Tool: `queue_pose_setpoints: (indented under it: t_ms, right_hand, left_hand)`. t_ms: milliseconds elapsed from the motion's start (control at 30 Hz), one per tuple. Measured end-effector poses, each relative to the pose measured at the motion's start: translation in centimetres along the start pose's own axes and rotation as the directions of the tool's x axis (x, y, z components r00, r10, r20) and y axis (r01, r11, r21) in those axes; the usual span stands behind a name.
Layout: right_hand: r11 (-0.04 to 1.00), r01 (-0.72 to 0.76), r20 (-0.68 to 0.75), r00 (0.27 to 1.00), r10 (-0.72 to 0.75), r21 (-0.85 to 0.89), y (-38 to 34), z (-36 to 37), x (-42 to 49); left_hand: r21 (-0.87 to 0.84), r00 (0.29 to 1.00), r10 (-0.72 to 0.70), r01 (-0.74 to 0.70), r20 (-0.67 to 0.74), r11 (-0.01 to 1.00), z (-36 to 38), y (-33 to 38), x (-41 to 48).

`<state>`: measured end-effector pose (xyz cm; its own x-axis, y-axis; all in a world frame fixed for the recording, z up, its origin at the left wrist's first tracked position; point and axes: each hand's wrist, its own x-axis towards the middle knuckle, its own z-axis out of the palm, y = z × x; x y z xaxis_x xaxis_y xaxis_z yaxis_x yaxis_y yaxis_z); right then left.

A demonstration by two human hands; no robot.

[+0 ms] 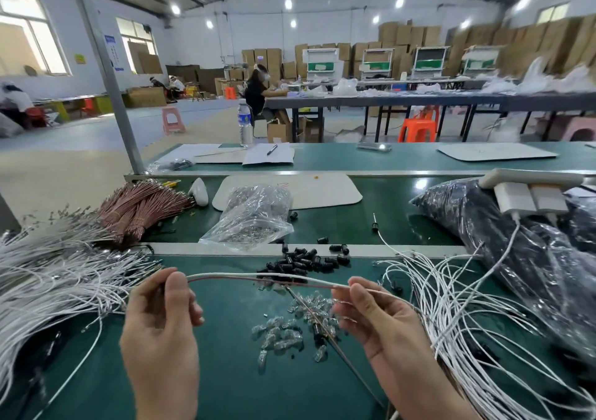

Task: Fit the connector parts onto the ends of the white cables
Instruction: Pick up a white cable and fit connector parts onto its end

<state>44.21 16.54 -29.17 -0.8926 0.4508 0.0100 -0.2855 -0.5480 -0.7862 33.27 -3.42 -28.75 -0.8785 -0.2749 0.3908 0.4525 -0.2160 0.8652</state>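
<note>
A worker's two hands hold one white cable (245, 276) taut above a green bench (225, 371). A single thin reddish wire (290, 283) runs alongside it. The left hand (161, 316) pinches the cable's end between thumb and curled fingers, and the right hand (374, 316) nips it between thumb and forefinger.

Two heaps of white cables flank the hands, one at the left (54, 277) and one at the right (467, 307), with far too many strands to count. Between the hands lie two small piles: black connector parts (306, 260) under the held cable, and clear parts (290, 332) nearer the worker. A few black pieces lie scattered beyond.

One clear bag (254, 216), one bundle of copper-coloured wires (142, 207) and one black sack (516, 245) sit further back.

The left fingers hide the cable's tip. The right heap is cut off at the lower edge, and the left heap is blurred.
</note>
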Motion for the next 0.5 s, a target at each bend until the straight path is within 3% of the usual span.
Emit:
queue_pose_setpoints:
  t_ms: [133,300,367,433,500]
  right_hand:
    - [0.996,0.085,-0.003,0.996,-0.085,0.008,-3.7,-0.7,2.1]
    - [0.991,0.133,-0.023,0.991,-0.132,0.033,-11.4,-0.4,8.0]
    - [0.996,0.089,-0.017,0.996,-0.089,0.011,-14.2,-0.4,10.3]
    - [0.997,-0.041,0.002,0.999,0.042,-0.072,-15.3,-1.5,11.8]
    - [0.972,-0.143,-0.053,0.989,0.135,-0.189,-14.4,-3.1,12.0]
  left_hand:
    - [0.069,0.955,-0.138,0.125,0.263,0.990,1.4,-0.3,0.6]
    - [0.057,0.868,-0.134,0.122,0.479,0.991,10.7,-0.2,3.0]
    - [0.097,0.836,-0.196,0.171,0.512,0.981,15.6,-0.5,4.5]
    - [0.255,0.764,-0.332,0.223,0.554,0.941,18.8,-1.5,5.4]
    - [0.434,0.707,-0.424,0.182,0.566,0.883,19.8,-2.7,5.1]
